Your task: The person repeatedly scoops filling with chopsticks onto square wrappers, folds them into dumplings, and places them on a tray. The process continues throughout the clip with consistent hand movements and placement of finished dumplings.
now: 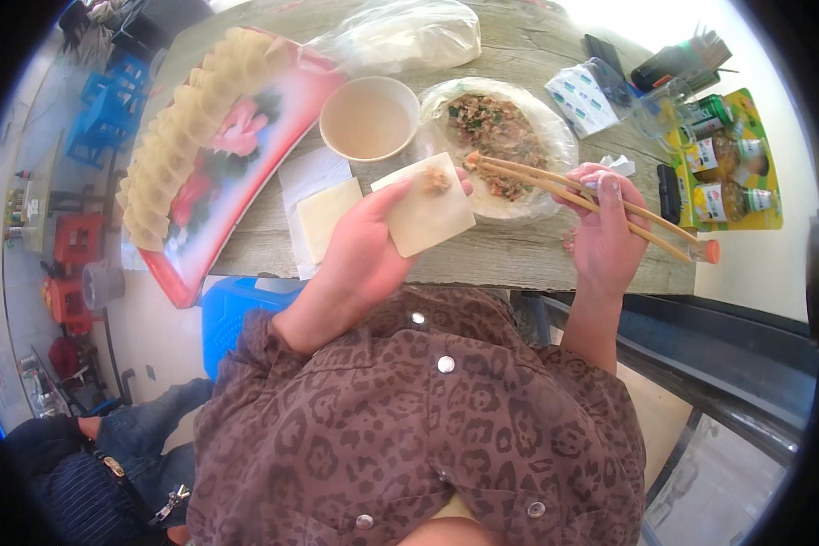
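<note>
On my left hand (368,239) lies a square dough wrapper (426,215), held at its edge by the thumb. A small dab of minced filling (437,181) sits near the wrapper's far corner. My right hand (604,211) grips a pair of wooden chopsticks (553,181), whose tips carry a bit of filling. Those tips hover over the near-left side of a plastic-covered bowl (563,136) of minced filling with green bits (495,126). Left of my left hand, a stack of square wrappers (324,211) rests on white paper (307,170).
A red-rimmed floral tray (273,123) at left bears rows of folded wrappers (198,130). Behind my hands stand a pale bowl (370,119) and a clear plastic bag (409,34). At right are a tissue pack (580,99), a glass mug (662,112) and a chopstick holder (682,61).
</note>
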